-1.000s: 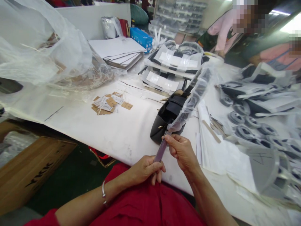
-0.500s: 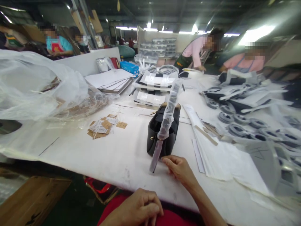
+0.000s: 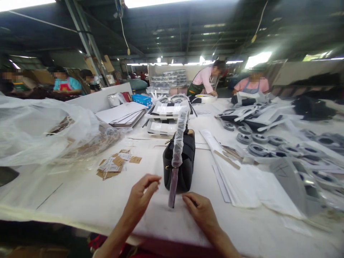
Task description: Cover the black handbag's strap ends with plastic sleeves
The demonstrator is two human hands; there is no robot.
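A black handbag [image 3: 185,175] stands on the white table in front of me. Its strap [image 3: 179,141], wrapped in cloudy plastic film, rises over it, and a purplish film-covered strap end [image 3: 173,188] hangs down at the near side. My left hand [image 3: 143,190] hovers just left of the bag, fingers bent, thumb apart from them, holding nothing I can see. Close to the bag's near base is my right hand [image 3: 201,211]. Its thumb and forefinger are pinched together near the strap end; anything between them is too small to make out.
Left of the bag lie small brown and white tags [image 3: 111,165], with a big clear plastic bag [image 3: 48,132] beyond. White sheets [image 3: 242,179] and several wrapped grey rings [image 3: 258,150] are on the right. Stacked boards [image 3: 123,113] and wrapped pieces [image 3: 163,127] lie farther back. Co-workers [image 3: 204,79] are beyond.
My left hand has risen from my lap to the bag's left side. My right hand stays by the bag's near base. The head view has tilted upward and the bag stands as before.
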